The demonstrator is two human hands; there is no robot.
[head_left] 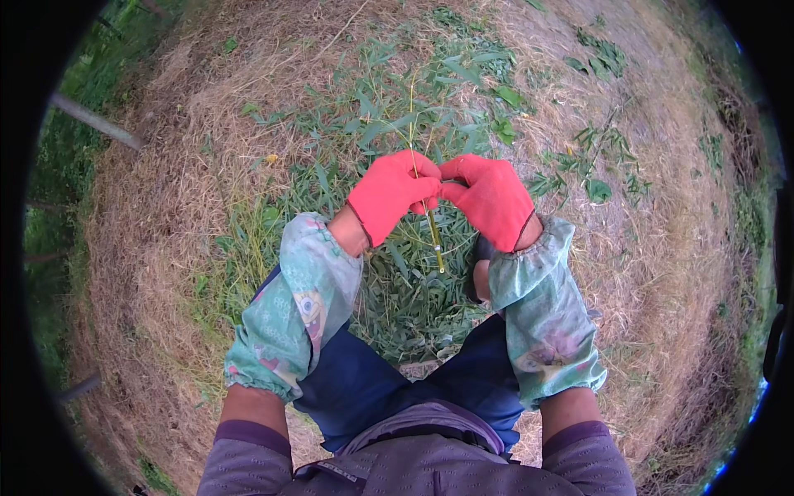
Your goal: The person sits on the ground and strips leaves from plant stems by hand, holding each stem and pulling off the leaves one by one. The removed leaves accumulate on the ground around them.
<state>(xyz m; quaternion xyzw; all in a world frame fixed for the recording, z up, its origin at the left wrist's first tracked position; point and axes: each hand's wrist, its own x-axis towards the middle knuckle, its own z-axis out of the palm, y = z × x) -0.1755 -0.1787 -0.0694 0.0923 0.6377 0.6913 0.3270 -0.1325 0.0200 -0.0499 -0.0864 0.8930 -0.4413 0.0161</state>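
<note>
Before me, my left hand, in a red glove, grips a thin green plant stem. The stem's cut lower end points toward me, and its thin yellowish upper part rises past my fingers toward leafy greenery. Also gloved in red, my right hand has its thumb and forefinger bent in against the left fingertips, beside the stem. A small dark sliver shows between that thumb and forefinger; what it is, I cannot tell. Below both hands, a heap of narrow green leaves lies between my legs.
Dry straw-like grass covers the ground around me. Leafy cuttings lie to the right, with more leafy stems ahead. A thin tree trunk stands at the left edge. A dark shoe is below my right hand.
</note>
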